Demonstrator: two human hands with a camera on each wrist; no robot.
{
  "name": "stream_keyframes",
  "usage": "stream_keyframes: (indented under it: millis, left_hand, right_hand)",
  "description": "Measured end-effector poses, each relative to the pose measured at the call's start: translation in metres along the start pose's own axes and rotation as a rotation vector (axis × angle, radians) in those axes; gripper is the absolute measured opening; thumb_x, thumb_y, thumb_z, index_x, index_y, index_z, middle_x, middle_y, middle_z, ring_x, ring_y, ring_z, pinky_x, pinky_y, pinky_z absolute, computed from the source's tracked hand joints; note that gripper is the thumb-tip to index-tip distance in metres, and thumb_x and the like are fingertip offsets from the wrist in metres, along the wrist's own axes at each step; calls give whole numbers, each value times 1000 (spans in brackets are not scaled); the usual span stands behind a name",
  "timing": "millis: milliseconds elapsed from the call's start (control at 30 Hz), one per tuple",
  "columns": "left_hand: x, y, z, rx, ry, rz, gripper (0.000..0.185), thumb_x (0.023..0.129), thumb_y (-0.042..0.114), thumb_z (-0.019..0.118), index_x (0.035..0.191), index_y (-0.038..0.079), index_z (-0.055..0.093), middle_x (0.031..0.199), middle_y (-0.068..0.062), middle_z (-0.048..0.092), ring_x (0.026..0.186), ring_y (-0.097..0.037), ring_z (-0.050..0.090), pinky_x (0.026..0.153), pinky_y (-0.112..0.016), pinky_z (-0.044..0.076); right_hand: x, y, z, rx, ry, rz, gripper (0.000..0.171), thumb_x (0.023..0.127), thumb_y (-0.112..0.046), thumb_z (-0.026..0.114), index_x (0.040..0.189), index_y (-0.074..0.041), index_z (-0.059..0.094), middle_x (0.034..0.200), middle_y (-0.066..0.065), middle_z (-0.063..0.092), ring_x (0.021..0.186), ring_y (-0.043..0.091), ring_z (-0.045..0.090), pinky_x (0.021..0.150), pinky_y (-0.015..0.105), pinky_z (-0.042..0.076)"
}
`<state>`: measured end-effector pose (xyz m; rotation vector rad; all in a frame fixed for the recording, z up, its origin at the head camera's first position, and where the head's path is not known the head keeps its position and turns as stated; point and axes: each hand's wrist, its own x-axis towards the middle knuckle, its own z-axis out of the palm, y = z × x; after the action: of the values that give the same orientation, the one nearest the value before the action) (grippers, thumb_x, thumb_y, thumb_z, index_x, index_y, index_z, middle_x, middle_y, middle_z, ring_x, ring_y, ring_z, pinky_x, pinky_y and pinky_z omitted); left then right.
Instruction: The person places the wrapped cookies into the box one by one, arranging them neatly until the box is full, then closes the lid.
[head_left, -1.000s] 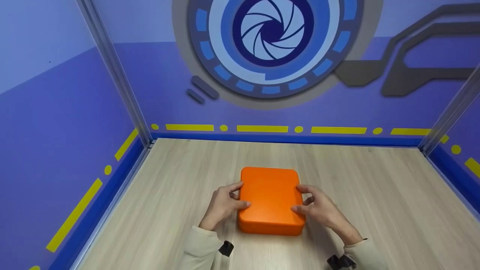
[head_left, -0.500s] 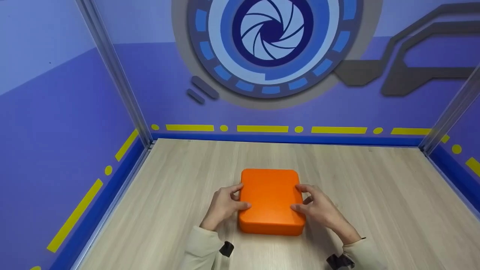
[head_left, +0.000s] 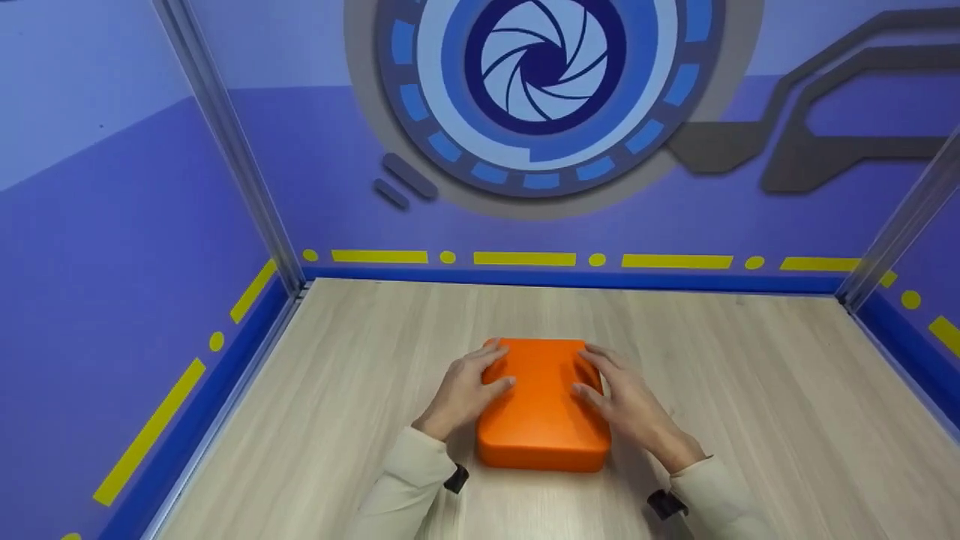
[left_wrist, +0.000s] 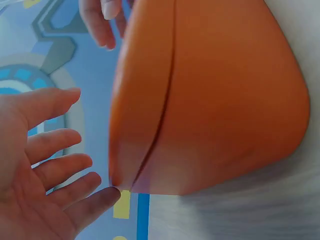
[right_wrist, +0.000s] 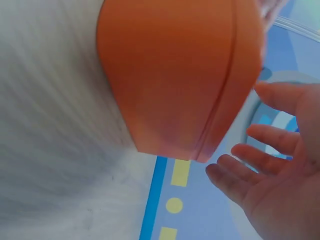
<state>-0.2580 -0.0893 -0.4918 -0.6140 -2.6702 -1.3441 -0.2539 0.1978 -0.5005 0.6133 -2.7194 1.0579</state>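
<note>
An orange rectangular box [head_left: 541, 420] with rounded corners lies flat on the wooden table, its smooth lid facing up. Along its side a thin dark seam parts lid from base in both wrist views. My left hand [head_left: 466, 388] hovers at the box's far left corner with fingers loosely spread; in the left wrist view, the little finger of that hand [left_wrist: 55, 165] comes right up to the box's edge. Over the far right part of the lid is my right hand [head_left: 628, 394], its fingers relaxed and slightly apart, with a shadow beneath them. Neither hand grips the box.
The wood-grain table [head_left: 360, 360] extends around the box on all sides. Blue-purple printed panels [head_left: 322, 180] enclose it at the back and sides, with metal posts [head_left: 232, 150] at the corners. Both sleeves carry a dark wrist strap [head_left: 456, 478].
Both hands have let go of the lid's side edges and moved up, inward and toward the far end, their fingers loosened. The box stays in place.
</note>
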Motion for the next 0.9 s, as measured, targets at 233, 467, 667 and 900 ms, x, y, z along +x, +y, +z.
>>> stream_keyframes:
  millis: [233, 467, 667, 900]
  left_hand:
    - [10, -2, 4, 126, -80, -33, 56, 104, 28, 72, 151, 0, 58, 162, -22, 44, 152, -37, 37, 123, -55, 30]
    - [16, -4, 6, 224, -69, -10, 54, 102, 25, 74, 146, -4, 61, 159, -23, 48, 148, -40, 42, 121, -52, 36]
    - [17, -5, 7, 276, -80, 0, 54, 103, 26, 74, 146, -5, 61, 159, -21, 49, 148, -37, 42, 121, -49, 36]
    - [17, -4, 8, 312, -72, 3, 54, 103, 29, 74, 146, -3, 62, 158, -18, 51, 148, -34, 44, 121, -47, 37]
  right_hand:
    - [10, 8, 7, -101, -69, -22, 65, 105, -34, 70, 156, 2, 51, 164, 22, 41, 150, 42, 39, 120, 60, 33]
    - [16, 10, 9, -167, -84, -34, 68, 107, -41, 66, 156, 3, 49, 165, 22, 39, 151, 42, 37, 120, 61, 32]
    - [17, 11, 10, -176, -97, -32, 68, 108, -43, 64, 156, 2, 49, 165, 21, 39, 151, 42, 37, 120, 61, 32]
    - [15, 13, 13, -188, -94, -31, 69, 108, -44, 63, 157, 2, 48, 167, 19, 38, 151, 41, 36, 121, 60, 31]
